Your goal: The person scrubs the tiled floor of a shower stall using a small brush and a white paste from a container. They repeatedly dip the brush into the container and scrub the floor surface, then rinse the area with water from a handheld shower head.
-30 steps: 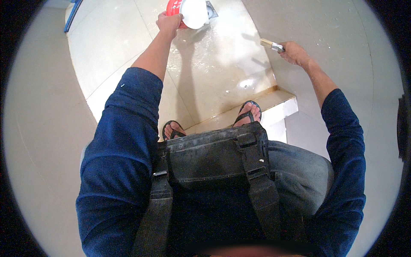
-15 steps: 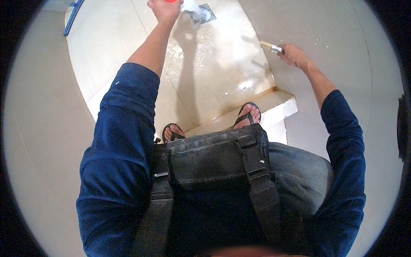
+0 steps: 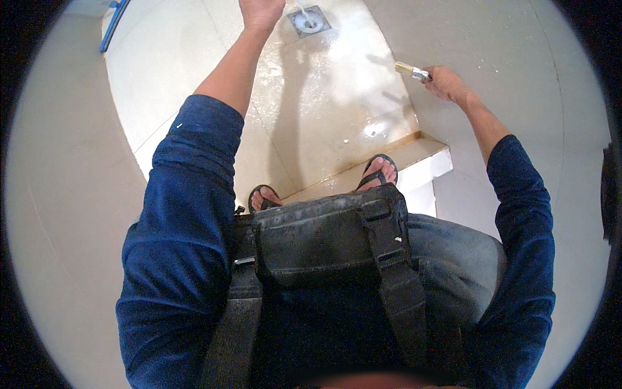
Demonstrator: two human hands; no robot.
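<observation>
At the top edge, my left hand (image 3: 262, 13) is closed, with its fingers cut off by the frame. The container it grips is out of view now; half a second ago a red and whitish part of it showed. A thin whitish stream (image 3: 303, 9) falls beside this hand into the square floor drain (image 3: 322, 24), which has whitish liquid round its hole. On the right, my right hand (image 3: 446, 84) is wrapped round a paintbrush (image 3: 411, 71), whose pale bristles point left, near the wall by the floor's right edge.
Wet beige floor tiles (image 3: 259, 97) lie ahead of my sandalled feet (image 3: 378, 172). A low tiled ledge (image 3: 414, 155) runs beside my right foot. A blue long-edged tool (image 3: 113, 27) leans at the upper left. Walls (image 3: 505, 58) rise on both sides.
My left hand has moved slightly up and right, taking the red and white container out of view. The pour has thinned, baring the drain. My right hand and the paintbrush have hardly moved.
</observation>
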